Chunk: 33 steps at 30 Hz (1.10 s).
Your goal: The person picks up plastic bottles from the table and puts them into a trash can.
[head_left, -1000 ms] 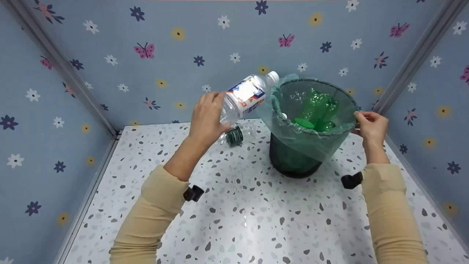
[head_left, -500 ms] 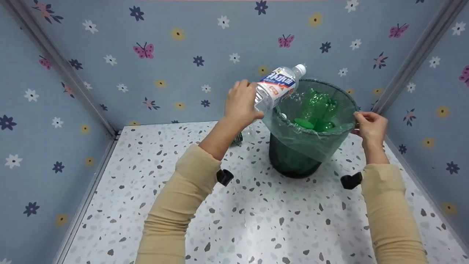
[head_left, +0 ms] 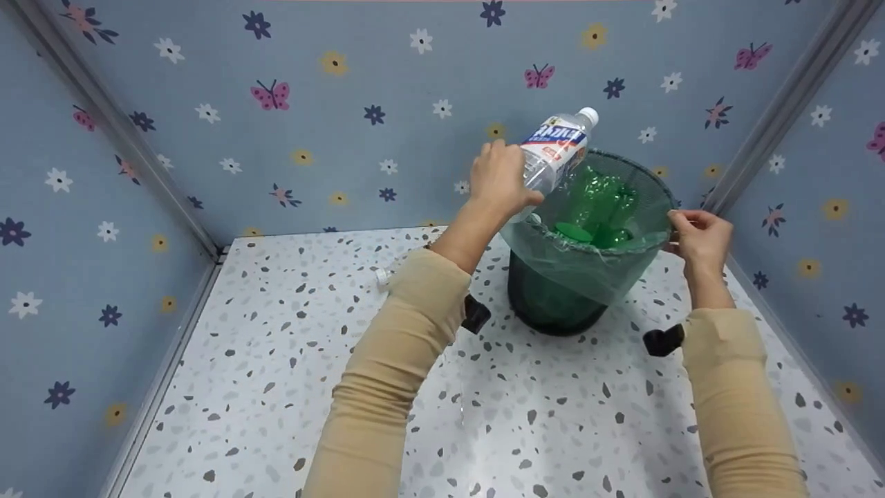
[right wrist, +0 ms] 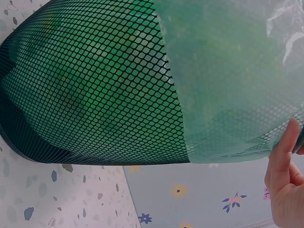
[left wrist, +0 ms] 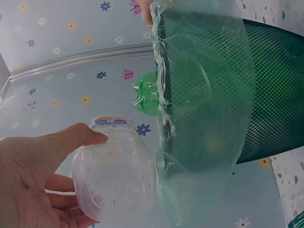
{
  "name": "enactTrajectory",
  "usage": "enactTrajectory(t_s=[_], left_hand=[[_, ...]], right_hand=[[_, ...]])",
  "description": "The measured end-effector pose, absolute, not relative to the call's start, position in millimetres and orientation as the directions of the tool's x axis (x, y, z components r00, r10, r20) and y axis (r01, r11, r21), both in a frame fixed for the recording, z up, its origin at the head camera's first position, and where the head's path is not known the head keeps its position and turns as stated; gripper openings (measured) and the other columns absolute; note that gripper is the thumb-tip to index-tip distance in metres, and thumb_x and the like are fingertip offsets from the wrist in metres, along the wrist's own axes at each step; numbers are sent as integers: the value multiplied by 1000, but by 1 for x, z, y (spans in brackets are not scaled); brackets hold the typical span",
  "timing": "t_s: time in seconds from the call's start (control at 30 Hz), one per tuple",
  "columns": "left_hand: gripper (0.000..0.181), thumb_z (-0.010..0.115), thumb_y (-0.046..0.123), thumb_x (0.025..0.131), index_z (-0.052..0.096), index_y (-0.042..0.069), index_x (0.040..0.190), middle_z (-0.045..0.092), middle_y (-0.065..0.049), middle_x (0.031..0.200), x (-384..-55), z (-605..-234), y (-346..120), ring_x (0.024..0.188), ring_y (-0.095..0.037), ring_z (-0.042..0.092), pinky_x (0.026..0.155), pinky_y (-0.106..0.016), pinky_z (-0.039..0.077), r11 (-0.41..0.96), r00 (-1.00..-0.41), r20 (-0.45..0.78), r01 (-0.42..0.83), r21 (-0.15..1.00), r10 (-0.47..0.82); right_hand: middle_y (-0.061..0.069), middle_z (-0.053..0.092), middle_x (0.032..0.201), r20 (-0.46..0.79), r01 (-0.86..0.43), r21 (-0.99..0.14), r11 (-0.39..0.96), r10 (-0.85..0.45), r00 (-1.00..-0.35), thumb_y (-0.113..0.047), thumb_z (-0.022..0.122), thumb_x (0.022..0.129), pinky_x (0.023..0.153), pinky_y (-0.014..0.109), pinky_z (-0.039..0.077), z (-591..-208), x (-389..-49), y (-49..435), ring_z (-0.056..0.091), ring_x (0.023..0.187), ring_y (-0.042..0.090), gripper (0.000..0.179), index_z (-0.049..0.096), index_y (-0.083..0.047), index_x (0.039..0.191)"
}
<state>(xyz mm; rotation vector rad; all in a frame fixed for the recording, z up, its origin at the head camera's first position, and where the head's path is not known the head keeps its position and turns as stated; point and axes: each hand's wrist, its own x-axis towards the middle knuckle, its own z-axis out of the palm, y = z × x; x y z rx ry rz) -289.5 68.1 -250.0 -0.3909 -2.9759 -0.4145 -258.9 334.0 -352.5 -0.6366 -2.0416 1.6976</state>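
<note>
My left hand grips the base end of a clear plastic bottle with a white cap and a blue, white and red label. The bottle is tilted, cap up and to the right, over the left rim of a dark green mesh trash bin. In the left wrist view, thumb and fingers wrap the bottle's base. A thin translucent green bag lines the bin and folds over its rim. At the right side, my right hand pinches the lined rim. Green plastic bottles lie inside the bin.
Behind my left forearm, a second bottle on the speckled tabletop is mostly hidden; a clear end shows. Its dark green label appears in the left wrist view's corner. Flower-patterned walls enclose the back and sides.
My left hand has carried the clear bottle rightward and slightly up, from left of the bin to over its rim. The left forearm now covers most of the lying bottle. My right hand stays put.
</note>
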Motion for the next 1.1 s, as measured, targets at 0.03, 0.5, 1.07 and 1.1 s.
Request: enactTrajectory(t_s=[0.03, 0.5, 1.07, 1.1], left_hand=[[63, 71, 47, 67, 55, 8, 114, 51, -4, 109, -291, -251, 71, 99, -17, 44, 87, -29, 38, 929, -962, 140, 264, 259, 234], [54, 66, 50, 70, 59, 10, 105, 55, -3, 99, -303, -260, 102, 92, -16, 49, 77, -26, 42, 907, -974, 174, 204, 369, 148], [50, 61, 55, 73, 64, 11, 97, 58, -4, 98, -305, -283, 122, 89, -16, 52, 72, -25, 46, 870, -984, 171, 134, 474, 59], [52, 60, 57, 73, 64, 11, 97, 58, -3, 97, -304, -284, 122, 88, -16, 52, 72, -26, 46, 874, -982, 178, 139, 465, 62]], right_hand=[[-1, 53, 73, 21, 83, -985, 150, 582, -813, -18, 56, 86, 46, 15, 47, -353, -259, 334, 54, 52, 5, 13, 58, -6, 90], [1, 53, 79, -5, 97, -986, 135, 561, -828, -21, 58, 85, 51, 17, 49, -353, -257, 337, 57, 56, 5, 18, 58, -6, 95], [-1, 52, 73, 17, 101, -981, 167, 588, -808, -19, 56, 86, 47, 16, 47, -353, -259, 335, 54, 53, 5, 13, 58, -6, 90], [-1, 52, 73, 14, 99, -982, 159, 587, -809, -18, 56, 86, 47, 16, 47, -353, -259, 335, 54, 53, 5, 13, 58, -6, 90]])
